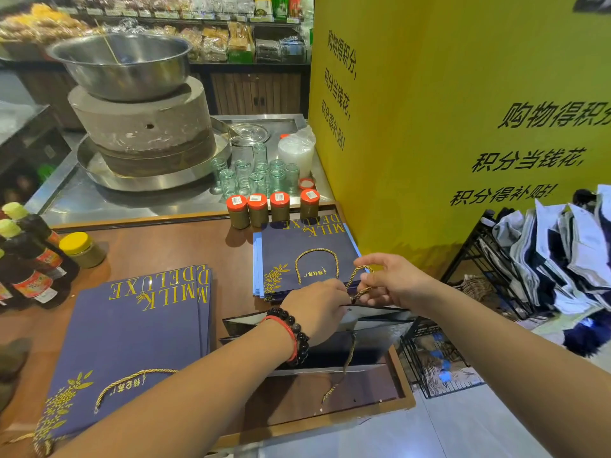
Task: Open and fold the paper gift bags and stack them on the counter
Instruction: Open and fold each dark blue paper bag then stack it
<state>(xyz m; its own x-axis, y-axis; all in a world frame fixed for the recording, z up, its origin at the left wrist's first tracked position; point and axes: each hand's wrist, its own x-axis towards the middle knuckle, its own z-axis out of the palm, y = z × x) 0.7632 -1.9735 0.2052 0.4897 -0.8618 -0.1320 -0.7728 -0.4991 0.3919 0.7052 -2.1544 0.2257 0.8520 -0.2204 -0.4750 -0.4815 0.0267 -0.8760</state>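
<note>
My right hand [393, 282] pinched the gold cord handle [358, 285] of the open gift bag [347, 345], and my left hand [317, 309], fingers curled, gripped the bag's upper edge just beside it. That bag stood opened at the near right part of the wooden worktop [158, 246], its second cord hanging down the front. Just behind my grip lay a small stack of flat navy bags [304, 252] printed MILK DELUXE; a second flat stack [132, 332] lay to the left, under my left forearm. Four red-capped jars [274, 208] stood beyond the far stack, dark sauce bottles [29, 259] at the left edge, and a wire rack of folded bags [562, 252] stood on the right.
</note>
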